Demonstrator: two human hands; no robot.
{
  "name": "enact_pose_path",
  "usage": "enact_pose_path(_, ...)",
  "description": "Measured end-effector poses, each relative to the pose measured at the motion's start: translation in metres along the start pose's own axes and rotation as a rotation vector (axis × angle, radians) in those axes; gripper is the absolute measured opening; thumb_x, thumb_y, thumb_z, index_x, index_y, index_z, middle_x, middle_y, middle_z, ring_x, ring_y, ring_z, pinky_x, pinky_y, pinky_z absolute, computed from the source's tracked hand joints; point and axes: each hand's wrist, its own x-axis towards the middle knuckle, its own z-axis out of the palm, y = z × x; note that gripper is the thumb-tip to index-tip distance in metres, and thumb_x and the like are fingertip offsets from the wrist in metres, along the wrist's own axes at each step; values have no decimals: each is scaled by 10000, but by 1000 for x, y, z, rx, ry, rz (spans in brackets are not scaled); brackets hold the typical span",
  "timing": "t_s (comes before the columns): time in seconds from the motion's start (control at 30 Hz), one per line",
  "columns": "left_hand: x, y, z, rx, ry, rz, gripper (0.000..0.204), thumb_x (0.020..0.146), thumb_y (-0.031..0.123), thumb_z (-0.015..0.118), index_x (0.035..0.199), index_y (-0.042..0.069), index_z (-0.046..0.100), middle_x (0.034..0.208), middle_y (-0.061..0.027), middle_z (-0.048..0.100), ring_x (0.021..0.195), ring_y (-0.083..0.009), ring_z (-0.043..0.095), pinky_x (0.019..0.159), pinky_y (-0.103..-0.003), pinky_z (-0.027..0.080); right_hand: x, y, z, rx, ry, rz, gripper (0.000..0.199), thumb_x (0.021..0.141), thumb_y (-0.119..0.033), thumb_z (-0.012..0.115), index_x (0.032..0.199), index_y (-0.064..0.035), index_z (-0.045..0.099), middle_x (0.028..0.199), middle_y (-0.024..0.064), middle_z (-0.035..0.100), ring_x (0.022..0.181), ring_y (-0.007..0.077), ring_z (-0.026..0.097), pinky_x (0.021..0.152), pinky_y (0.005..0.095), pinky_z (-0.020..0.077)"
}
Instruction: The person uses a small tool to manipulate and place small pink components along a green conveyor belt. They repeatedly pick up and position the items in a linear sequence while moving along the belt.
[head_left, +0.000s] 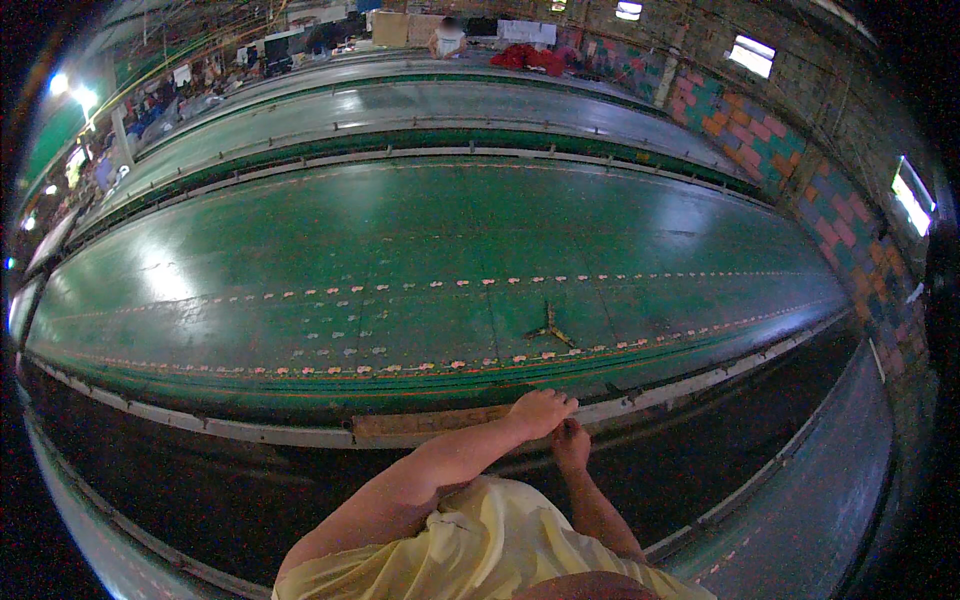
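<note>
My left hand [542, 412] is over the pale rail along the near edge of the long green table [420, 220], its fingers curled. Just below it and slightly to the right is my right hand [571, 448], closed, with the fingers pointing up toward the left hand. A small dark patch shows at the right fingertips; what either hand grips, if anything, is hidden or too small to name. Beyond them, a three-armed, Y-shaped brownish piece [550, 329] lies on the green top. Rows of small pale printed marks [455, 366] run along the table.
A brown strip with lettering [425, 422] sits on the near rail [240, 432], left of my hands. More long tables [400, 100] stand beyond. Far off are a person [447, 40] and a red heap [528, 59]. A patchwork-coloured brick wall [740, 130] rises on the right.
</note>
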Motion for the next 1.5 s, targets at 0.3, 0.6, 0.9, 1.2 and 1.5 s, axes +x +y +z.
enact_pose_path(0.3,7,1,-5,-17,-37,-50,259,1015,205,598,1250,104,635,1115,-156,727,1104,-382,734,859,-523,643,12,18,15,487,-94,21,426,1114,-346,597,1106,61,726,955,184,799,862,306,765,783,458,577)
enact_pose_path(0.6,8,-5,-10,-57,-97,-94,278,1074,256,523,1249,102,675,1134,-188,743,1065,-404,746,872,-538,649,28,25,-47,-198,201,-143,236,1036,-228,730,1043,5,766,913,202,776,800,365,754,741,472,570)
enact_pose_path(0.9,10,8,-19,10,-106,-6,344,976,170,626,1307,87,673,1088,-110,752,1023,-321,735,799,-457,642,119,-59,-88,-240,-3,-119,199,1021,-196,728,1188,-87,748,1054,188,777,907,395,758,806,462,596)
enact_pose_path(1.2,15,27,-13,5,-11,-89,423,984,169,620,1400,100,658,1058,-150,740,946,-330,746,695,-456,650,214,-94,-33,-746,-273,-515,742,959,-266,804,1630,-297,490,1514,204,555,1336,442,605,1075,580,529)
enact_pose_path(1.5,14,4,18,-55,-140,-50,382,1000,218,612,1366,106,618,1165,-140,711,1088,-352,720,836,-476,647,226,-98,2,-753,-359,-447,580,817,-267,917,1305,-151,627,1430,183,606,1296,392,636,1019,496,581)
